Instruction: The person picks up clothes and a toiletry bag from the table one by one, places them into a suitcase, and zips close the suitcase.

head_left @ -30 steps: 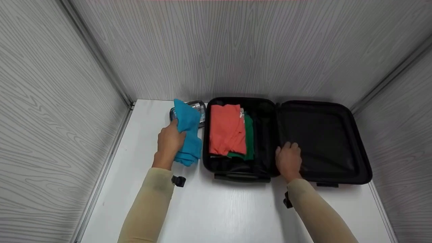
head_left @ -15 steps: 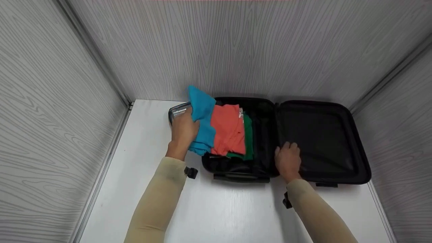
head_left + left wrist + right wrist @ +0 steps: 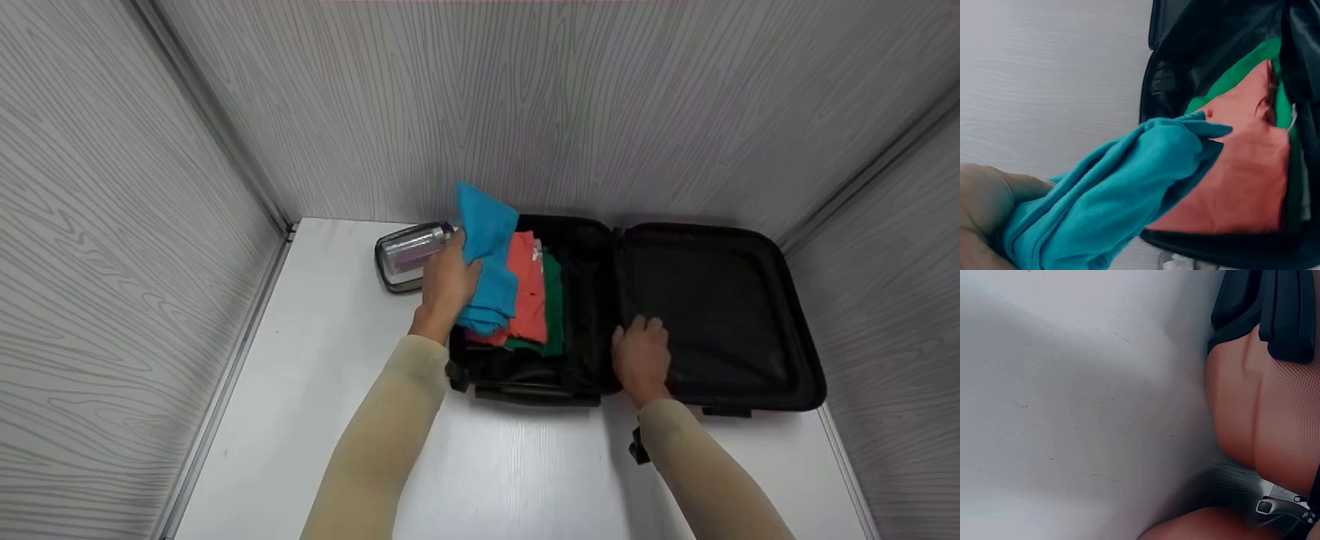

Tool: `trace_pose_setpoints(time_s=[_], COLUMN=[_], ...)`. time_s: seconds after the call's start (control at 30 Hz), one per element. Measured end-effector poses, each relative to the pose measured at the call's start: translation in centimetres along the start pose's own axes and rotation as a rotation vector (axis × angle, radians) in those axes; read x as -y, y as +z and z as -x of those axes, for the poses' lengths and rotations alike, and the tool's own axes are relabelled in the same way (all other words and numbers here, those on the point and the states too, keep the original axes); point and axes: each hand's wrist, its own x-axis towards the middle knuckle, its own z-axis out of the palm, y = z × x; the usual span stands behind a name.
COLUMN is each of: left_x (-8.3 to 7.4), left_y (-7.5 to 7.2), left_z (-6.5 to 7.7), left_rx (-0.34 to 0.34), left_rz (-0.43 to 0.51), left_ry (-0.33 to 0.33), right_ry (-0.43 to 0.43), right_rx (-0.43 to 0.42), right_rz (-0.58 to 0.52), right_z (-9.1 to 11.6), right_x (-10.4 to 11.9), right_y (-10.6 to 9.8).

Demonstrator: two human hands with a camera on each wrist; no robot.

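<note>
In the head view, my left hand (image 3: 448, 281) pinches a folded blue garment (image 3: 491, 247) by its left side. It hangs over the left part of the open suitcase (image 3: 538, 397), partly covering a folded coral garment (image 3: 531, 300). A green garment (image 3: 554, 300) lies under the coral one. In the left wrist view, the blue cloth (image 3: 1112, 197) droops from my thumb and fingers above the coral cloth (image 3: 1247, 174). My right hand (image 3: 643, 356) grips the suitcase where base and lid meet; its fingertips are hidden.
A clear pouch (image 3: 397, 281) with black edges and bottle-like items stands left of the suitcase. The black-lined lid (image 3: 712, 307) lies opened out to the right. Grey panels (image 3: 525, 105) enclose the white table (image 3: 517, 472) at the back and sides.
My left hand has carried the blue garment rightward from above the pouch to over the coral garment, uncovering the pouch. My right hand has stayed in place.
</note>
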Motion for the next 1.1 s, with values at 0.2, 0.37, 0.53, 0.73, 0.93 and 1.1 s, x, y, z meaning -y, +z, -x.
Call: trace_pose_setpoints(time_s=[0.2, 0.37, 0.53, 0.73, 0.93, 1.1], left_x=[0.0, -0.2, -0.2, 1.5, 2.9, 3.2], left_y=[2.2, 3.4, 4.2, 5.5, 7.0, 7.6], left_z=[-0.4, -0.5, -0.8, -0.9, 0.1, 0.8], left_rx=[0.078, 0.148, 0.187, 0.228, 0.268, 0.296], left_rz=[0.099, 0.128, 0.156, 0.269, 0.202, 0.119], left_ry=[-0.050, -0.098, -0.111, -0.201, -0.299, -0.212], right_ry=[0.029, 0.041, 0.051, 0.061, 0.030, 0.044], right_rx=[0.027, 0.025, 0.021, 0.027, -0.019, -0.013], right_rz=[-0.014, -0.027, -0.044, -0.045, -0.025, -0.027], right_z=[0.0, 0.1, 0.2, 0.4, 0.4, 0.3], right_x=[-0.2, -0.3, -0.3, -0.3, -0.3, -0.3], right_y=[0.0, 0.0, 0.0, -0.1, -0.5, -0.5])
